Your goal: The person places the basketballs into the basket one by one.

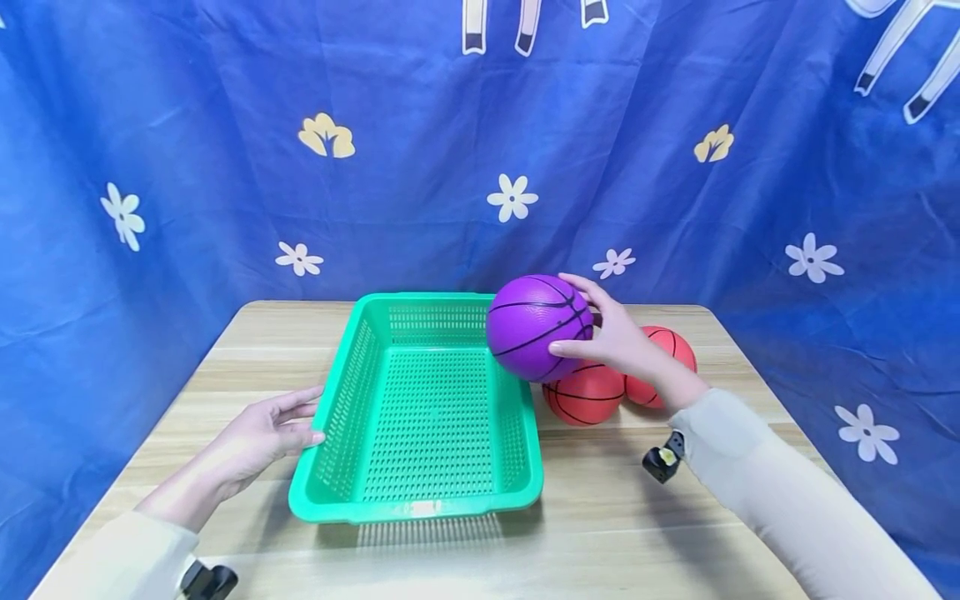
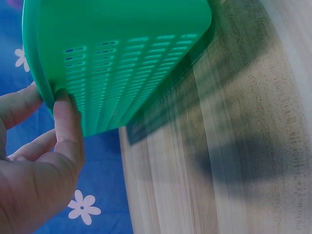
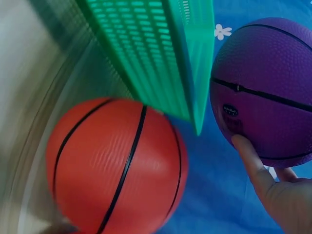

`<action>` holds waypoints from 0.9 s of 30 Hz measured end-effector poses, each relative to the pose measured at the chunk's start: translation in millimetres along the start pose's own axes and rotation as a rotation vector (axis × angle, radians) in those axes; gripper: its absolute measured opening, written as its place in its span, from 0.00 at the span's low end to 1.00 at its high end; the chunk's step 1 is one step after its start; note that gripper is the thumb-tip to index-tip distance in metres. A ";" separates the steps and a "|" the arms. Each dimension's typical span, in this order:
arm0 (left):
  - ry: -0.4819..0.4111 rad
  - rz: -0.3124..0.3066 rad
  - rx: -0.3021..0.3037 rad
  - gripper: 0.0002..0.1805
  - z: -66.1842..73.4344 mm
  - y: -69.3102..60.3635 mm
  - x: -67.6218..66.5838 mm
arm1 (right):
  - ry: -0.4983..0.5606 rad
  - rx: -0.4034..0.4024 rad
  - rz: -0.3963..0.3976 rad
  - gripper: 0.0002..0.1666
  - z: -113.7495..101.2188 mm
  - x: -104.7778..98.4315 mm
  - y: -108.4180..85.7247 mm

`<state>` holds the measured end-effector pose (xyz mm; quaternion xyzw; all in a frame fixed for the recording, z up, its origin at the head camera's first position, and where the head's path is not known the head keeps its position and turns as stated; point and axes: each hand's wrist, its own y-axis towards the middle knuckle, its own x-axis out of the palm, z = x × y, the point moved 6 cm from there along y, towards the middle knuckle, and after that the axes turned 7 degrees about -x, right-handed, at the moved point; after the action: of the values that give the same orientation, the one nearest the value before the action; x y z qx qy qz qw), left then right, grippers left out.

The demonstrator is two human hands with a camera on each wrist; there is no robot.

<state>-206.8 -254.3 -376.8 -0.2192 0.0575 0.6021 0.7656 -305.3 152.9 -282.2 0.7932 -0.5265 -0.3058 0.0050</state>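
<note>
My right hand (image 1: 611, 333) grips a purple basketball (image 1: 534, 327) from its right side. The ball is held up above the right rim of a green plastic basket (image 1: 420, 507), higher than the red balls; in the right wrist view, thumb and fingers press on the purple ball (image 3: 263, 92). At the basket's left side, my left hand (image 1: 262, 433) pinches the rim between thumb and fingers, seen closer in the left wrist view on the basket wall (image 2: 107, 24). No ball shows inside the basket. One red basketball (image 1: 588, 393) sits against the basket's right side.
A second red basketball (image 1: 671, 354) lies farther right, partly behind my right forearm. The wooden table (image 1: 615, 533) has its back edge close to a blue curtain (image 1: 420, 167) printed with flowers. Small black cameras hang at both wrists.
</note>
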 end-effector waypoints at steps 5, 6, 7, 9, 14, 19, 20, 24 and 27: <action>0.001 0.003 -0.001 0.42 -1.2 -0.7 -0.1 | -0.040 -0.013 0.007 0.52 -3.4 19.6 19.4; 0.003 0.005 -0.001 0.42 -1.3 -1.0 -0.2 | -0.043 -0.012 0.006 0.52 -4.1 23.7 23.1; 0.005 0.006 -0.001 0.42 -1.5 -1.2 -0.4 | -0.046 -0.010 0.003 0.53 -4.7 28.0 26.6; 0.008 0.009 -0.001 0.42 -1.8 -1.4 -0.7 | -0.045 0.000 -0.003 0.53 -4.8 36.1 33.5; 0.006 0.012 -0.002 0.42 -2.2 -1.3 -0.9 | -0.055 0.029 -0.018 0.53 -4.9 54.3 50.6; 0.006 0.016 -0.003 0.42 -1.9 -0.9 -0.7 | -0.070 0.034 -0.035 0.54 -7.1 70.9 67.0; 0.006 0.017 -0.002 0.42 -1.7 -0.8 -0.6 | -0.070 0.036 -0.036 0.54 -7.7 74.3 70.0; 0.008 0.023 -0.001 0.42 -0.8 -0.9 -0.1 | -0.083 0.043 -0.043 0.54 -10.2 88.1 80.2; 0.005 0.026 0.000 0.42 -0.3 -1.2 0.3 | -0.113 0.052 -0.051 0.55 -10.7 98.4 86.7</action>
<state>-205.5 -254.3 -376.8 -0.2201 0.0620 0.6116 0.7574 -346.7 28.4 -292.2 0.7878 -0.5132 -0.3364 -0.0530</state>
